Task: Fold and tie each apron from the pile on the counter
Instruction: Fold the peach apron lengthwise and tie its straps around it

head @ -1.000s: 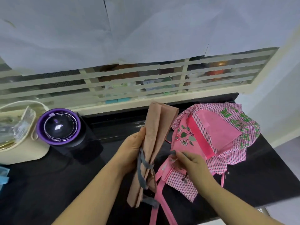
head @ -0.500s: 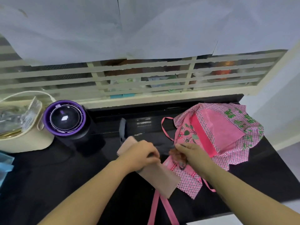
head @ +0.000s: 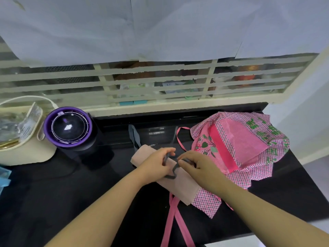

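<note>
A beige apron (head: 183, 186), folded into a narrow bundle, lies slantwise on the black counter (head: 53, 202). Its grey straps (head: 170, 172) cross over the bundle's middle, and one strap end (head: 133, 135) trails toward the back. My left hand (head: 156, 164) pinches a grey strap on top of the bundle. My right hand (head: 194, 165) pinches the other strap just beside it. A pink checked apron (head: 236, 150) with green print lies crumpled to the right, partly under the bundle. Its pink ties (head: 171, 221) hang over the front edge.
A purple-rimmed black round appliance (head: 68, 128) stands at the back left. Beside it sits a cream basket (head: 26, 152) with clear packets. A barred window (head: 142, 82) runs behind the counter. Something blue (head: 4, 177) shows at the left edge.
The beige bundle, held upright a second ago, now lies flat on the counter. Both hands have come together over its middle and taken hold of the grey straps.
</note>
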Motion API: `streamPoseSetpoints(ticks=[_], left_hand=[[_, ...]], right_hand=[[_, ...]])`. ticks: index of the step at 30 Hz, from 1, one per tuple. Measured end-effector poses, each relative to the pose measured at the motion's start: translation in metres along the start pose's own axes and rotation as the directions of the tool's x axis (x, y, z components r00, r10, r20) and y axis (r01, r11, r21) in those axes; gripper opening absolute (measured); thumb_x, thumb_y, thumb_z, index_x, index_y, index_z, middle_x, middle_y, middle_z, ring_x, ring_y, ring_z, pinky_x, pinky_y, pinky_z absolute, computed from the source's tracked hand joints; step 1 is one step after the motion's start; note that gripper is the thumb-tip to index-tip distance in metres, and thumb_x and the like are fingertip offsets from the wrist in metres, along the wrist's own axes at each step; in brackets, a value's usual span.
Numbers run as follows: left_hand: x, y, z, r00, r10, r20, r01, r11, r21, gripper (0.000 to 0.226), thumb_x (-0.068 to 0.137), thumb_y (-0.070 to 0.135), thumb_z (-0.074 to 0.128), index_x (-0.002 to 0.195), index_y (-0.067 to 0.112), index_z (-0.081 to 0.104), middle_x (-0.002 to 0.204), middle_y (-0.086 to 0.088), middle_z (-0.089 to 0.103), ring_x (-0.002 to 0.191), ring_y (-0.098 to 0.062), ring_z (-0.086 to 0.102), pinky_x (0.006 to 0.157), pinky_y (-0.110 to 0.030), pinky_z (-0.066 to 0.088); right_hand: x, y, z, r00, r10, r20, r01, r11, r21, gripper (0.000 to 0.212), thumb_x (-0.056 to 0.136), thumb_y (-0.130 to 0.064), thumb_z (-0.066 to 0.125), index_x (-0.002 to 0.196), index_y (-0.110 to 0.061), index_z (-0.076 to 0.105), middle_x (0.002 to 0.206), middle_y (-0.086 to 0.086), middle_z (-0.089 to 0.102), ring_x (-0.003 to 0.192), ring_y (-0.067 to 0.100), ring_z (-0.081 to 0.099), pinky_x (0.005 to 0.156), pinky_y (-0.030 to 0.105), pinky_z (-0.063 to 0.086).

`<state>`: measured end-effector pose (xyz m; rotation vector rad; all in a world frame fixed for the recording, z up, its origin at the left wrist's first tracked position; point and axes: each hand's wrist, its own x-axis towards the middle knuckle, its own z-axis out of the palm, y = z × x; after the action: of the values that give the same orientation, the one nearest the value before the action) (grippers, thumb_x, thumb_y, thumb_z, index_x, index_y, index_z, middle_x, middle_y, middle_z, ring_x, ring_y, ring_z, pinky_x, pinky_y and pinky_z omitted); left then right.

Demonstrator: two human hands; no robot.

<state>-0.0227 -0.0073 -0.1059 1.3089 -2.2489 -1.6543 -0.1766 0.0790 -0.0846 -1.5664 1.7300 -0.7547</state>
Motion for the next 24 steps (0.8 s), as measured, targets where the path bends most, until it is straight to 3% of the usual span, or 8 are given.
streamPoseSetpoints(ticks=[4,8,12,13,15,17,20,24], left_hand=[[0.003,0.007,0.003,0.999,0.011,0.052,-0.011,1.0,0.007,0.019,0.094,0.013,0.051,0.103,0.028,0.057,0.087,0.012,0.056,0.069,0.004,0.051,0.058,-0.008,0.037],[0.006,0.007,-0.002,0.997,-0.071,0.027,0.074,0.991,-0.108,0.029,0.103,0.03,0.037,0.093,0.03,0.064,0.079,0.019,0.062,0.069,0.0,0.051,0.064,-0.012,0.039],[0.007,0.01,-0.009,0.993,-0.115,-0.038,0.105,0.975,-0.197,0.041,0.104,0.035,0.034,0.091,0.023,0.071,0.077,0.012,0.068,0.058,-0.002,0.05,0.058,-0.012,0.042],[0.008,0.009,-0.011,0.99,-0.136,-0.048,0.119,0.956,-0.267,0.044,0.104,0.034,0.035,0.09,0.019,0.073,0.079,0.008,0.071,0.059,-0.006,0.052,0.057,-0.016,0.043],[0.01,0.006,-0.014,0.986,-0.161,-0.034,0.135,0.908,-0.396,0.047,0.104,0.032,0.034,0.091,0.011,0.074,0.084,-0.001,0.073,0.065,-0.012,0.056,0.059,-0.024,0.044],[0.011,0.004,-0.016,0.986,-0.168,-0.006,0.146,0.873,-0.466,0.048,0.105,0.03,0.032,0.092,0.006,0.072,0.085,-0.005,0.071,0.068,-0.014,0.058,0.058,-0.025,0.041],[0.011,0.006,-0.017,0.987,-0.155,0.037,0.153,0.857,-0.492,0.045,0.104,0.028,0.031,0.091,0.006,0.068,0.084,-0.006,0.069,0.071,-0.016,0.059,0.059,-0.025,0.04],[0.009,0.007,-0.016,0.99,-0.142,0.004,0.131,0.898,-0.42,0.037,0.103,0.028,0.036,0.09,0.005,0.061,0.083,-0.008,0.069,0.067,-0.015,0.058,0.061,-0.028,0.045]], right_hand=[[0.023,-0.008,0.002,0.997,-0.064,-0.053,0.063,0.998,-0.026,0.023,0.092,-0.024,0.058,0.084,-0.005,0.069,0.09,-0.004,0.062,0.081,0.003,0.055,0.074,0.017,0.043],[0.048,-0.02,-0.008,0.986,0.137,-0.092,-0.119,0.976,0.181,0.036,0.094,-0.032,0.056,0.083,0.0,0.065,0.06,0.0,0.055,0.052,0.005,0.046,0.057,0.019,0.04],[0.064,-0.021,-0.02,0.871,0.485,0.077,-0.32,0.442,0.838,0.039,0.096,-0.046,0.047,0.108,-0.012,0.061,0.1,0.001,0.062,0.078,0.014,0.059,0.072,0.029,0.049],[0.065,-0.017,-0.019,0.836,0.548,-0.005,-0.278,0.431,0.859,0.037,0.096,-0.046,0.048,0.113,-0.014,0.058,0.102,-0.001,0.059,0.088,0.015,0.059,0.079,0.031,0.049],[0.056,-0.008,-0.014,0.708,0.564,-0.425,-0.179,0.726,0.664,0.029,0.092,-0.039,0.055,0.114,-0.02,0.056,0.106,-0.006,0.056,0.103,0.016,0.056,0.091,0.035,0.046],[0.041,0.002,-0.005,0.671,0.146,-0.727,-0.016,0.983,0.183,0.02,0.084,-0.026,0.056,0.103,-0.023,0.06,0.102,-0.01,0.057,0.097,0.008,0.054,0.087,0.03,0.045],[0.026,0.002,0.015,0.951,-0.096,-0.294,0.111,0.993,0.038,0.029,0.086,-0.011,0.059,0.113,-0.022,0.058,0.102,-0.014,0.06,0.074,-0.004,0.055,0.066,0.01,0.042],[0.034,0.011,0.031,0.987,0.012,0.161,-0.028,0.994,0.103,0.045,0.092,-0.016,0.057,0.129,-0.033,0.039,0.115,-0.017,0.056,0.077,-0.011,0.057,0.071,0.011,0.045]])
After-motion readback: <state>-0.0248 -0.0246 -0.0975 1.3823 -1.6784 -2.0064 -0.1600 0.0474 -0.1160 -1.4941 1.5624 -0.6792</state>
